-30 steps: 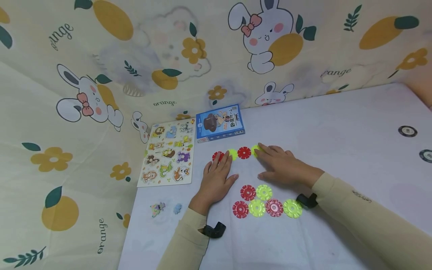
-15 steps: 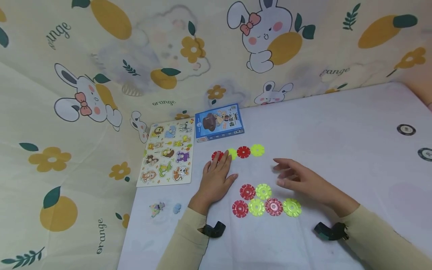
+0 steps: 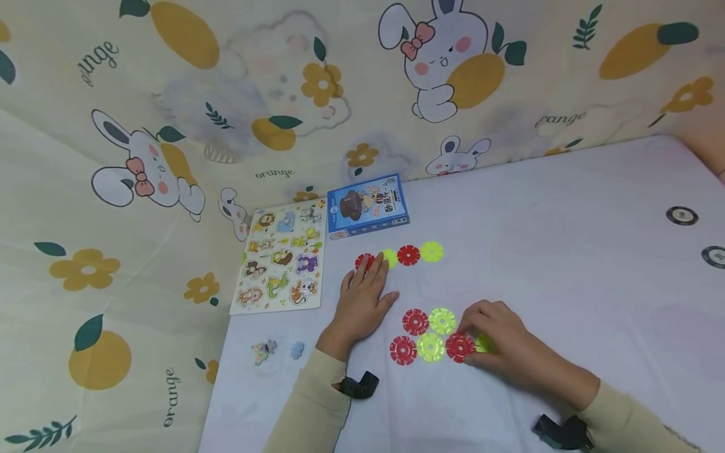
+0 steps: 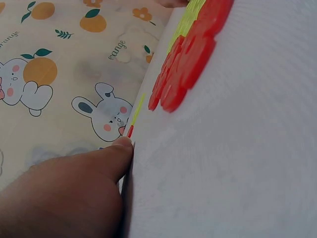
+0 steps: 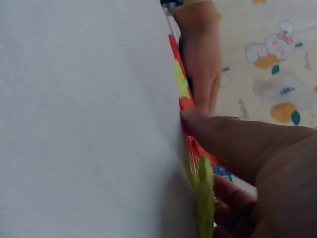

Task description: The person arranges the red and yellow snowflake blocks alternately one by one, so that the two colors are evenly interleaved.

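My left hand (image 3: 361,307) lies flat with straight fingers over the left end of the back row, partly covering a red notched plastic disc (image 3: 362,259) and a yellow-green one (image 3: 389,258). Another red disc (image 3: 408,255) and yellow-green disc (image 3: 432,251) continue that row. My right hand (image 3: 506,343) pinches a red notched disc (image 3: 460,348) in the front row between thumb and fingers. It partly hides a yellow-green disc (image 3: 484,343) under the palm. In the right wrist view, the thumb (image 5: 208,126) presses at a red disc's edge.
Beside the pinched disc lie more red (image 3: 403,350) and yellow-green (image 3: 430,347) discs. An animal puzzle board (image 3: 283,258) and blue box (image 3: 368,207) stand against the patterned cloth. Small figures (image 3: 263,351) lie left; black-and-white round chips (image 3: 682,216) lie far right.
My right hand has left the back row's right-end yellow-green disc, drawn back to the right, then come down onto the front row's red disc. The left hand stays in place.
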Tool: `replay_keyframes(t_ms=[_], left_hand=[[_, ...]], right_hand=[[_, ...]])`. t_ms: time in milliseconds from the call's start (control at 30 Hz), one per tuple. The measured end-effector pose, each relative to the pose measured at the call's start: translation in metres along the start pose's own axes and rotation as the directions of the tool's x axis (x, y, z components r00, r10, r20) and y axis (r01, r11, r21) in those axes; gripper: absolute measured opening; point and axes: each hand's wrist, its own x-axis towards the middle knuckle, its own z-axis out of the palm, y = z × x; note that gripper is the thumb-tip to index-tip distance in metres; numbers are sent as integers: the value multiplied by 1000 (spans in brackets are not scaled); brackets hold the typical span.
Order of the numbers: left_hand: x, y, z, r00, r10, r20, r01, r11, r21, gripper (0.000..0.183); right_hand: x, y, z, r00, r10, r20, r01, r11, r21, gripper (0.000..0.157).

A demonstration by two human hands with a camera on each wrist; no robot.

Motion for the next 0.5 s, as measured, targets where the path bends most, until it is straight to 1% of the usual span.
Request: replay_keyframes(t_ms=[33,100,167,233,267,333,400,500], left_hand=[[0,0,0,1000,-2,2,2,1000,2,73],[0,0,0,1000,-5,9,5,1000,4,73],[0,1,-1,1000,-7,14,7,1000,6,73],[0,1,-1,1000,-7,16,6,1000,7,74],[0,1,-1,1000,-5,16,5,1000,5,74],[1,1,-2,1000,-5,17,5,1000,3,73],[1,1,-2,1000,-7,17,7,1000,8,73],[1,1,-1,1000,-13,19,12,1000,13,73]], right_hand=[[1,-1,-2,999,28,20,-29,999,17,44],[4,-3,-5,992,93,80,-101,990,102,40],[8,-1,-11,980,156,125,-179,963,200,30],[14,4,-18,967,209,143,-243,925,292,21],[18,9,-22,964,228,135,-260,910,322,18],[28,19,-32,958,273,90,-287,899,330,16],[38,31,-41,948,316,30,-310,902,301,16],[55,48,-52,921,387,-34,-368,897,245,20]])
